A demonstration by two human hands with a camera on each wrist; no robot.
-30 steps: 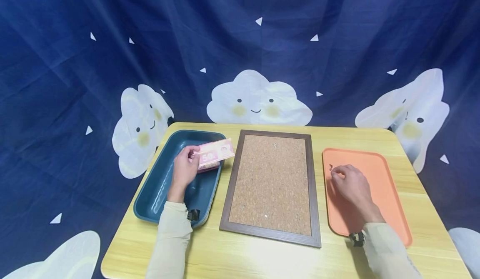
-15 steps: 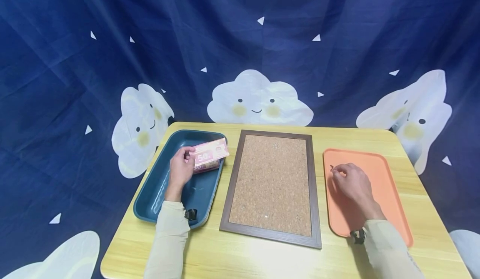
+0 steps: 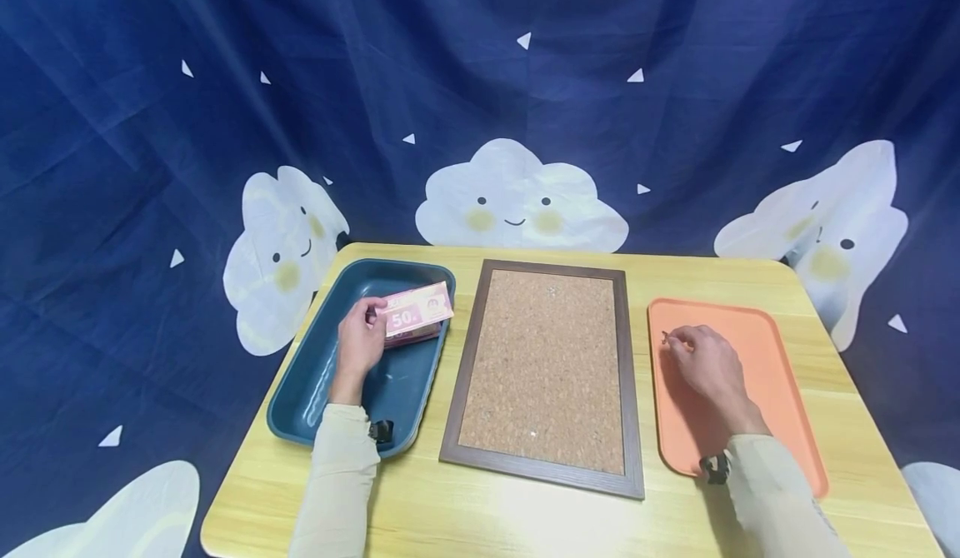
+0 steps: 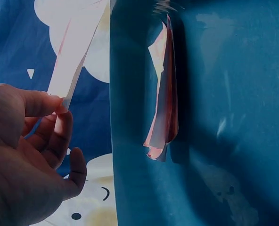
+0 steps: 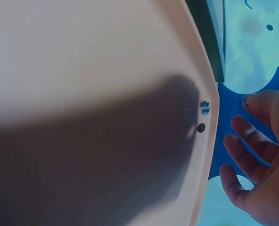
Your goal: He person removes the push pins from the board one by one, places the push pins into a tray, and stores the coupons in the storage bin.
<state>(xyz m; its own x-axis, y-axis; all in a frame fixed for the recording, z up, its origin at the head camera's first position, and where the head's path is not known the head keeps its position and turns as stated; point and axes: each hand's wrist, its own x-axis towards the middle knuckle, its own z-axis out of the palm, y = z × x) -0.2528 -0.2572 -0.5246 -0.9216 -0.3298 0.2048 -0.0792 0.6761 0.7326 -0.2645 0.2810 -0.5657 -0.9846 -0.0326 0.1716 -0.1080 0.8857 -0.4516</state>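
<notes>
My left hand (image 3: 360, 343) pinches a pink banknote (image 3: 420, 311) marked 50 between thumb and fingers, above the blue bin (image 3: 311, 391). In the left wrist view, more folded banknotes (image 4: 164, 103) lean on the bin's side wall, apart from the held banknote (image 4: 76, 52). Over the far left part of the orange tray (image 3: 765, 391) is my right hand (image 3: 708, 362). In the right wrist view, its thumb and index finger pinch a tiny shiny thumbtack (image 5: 244, 98), mostly covered. Several small metal thumbtacks (image 5: 205, 108) lie near the tray's edge.
A cork board (image 3: 547, 375) in a dark frame lies between bin and tray, with a few small shiny spots on it. All stand on a light wooden table (image 3: 480, 512). Behind hangs a dark blue curtain (image 3: 480, 58) with cloud prints.
My left hand has drawn the banknote slightly left and lower, over the bin. The right hand has stayed almost in place above the tray.
</notes>
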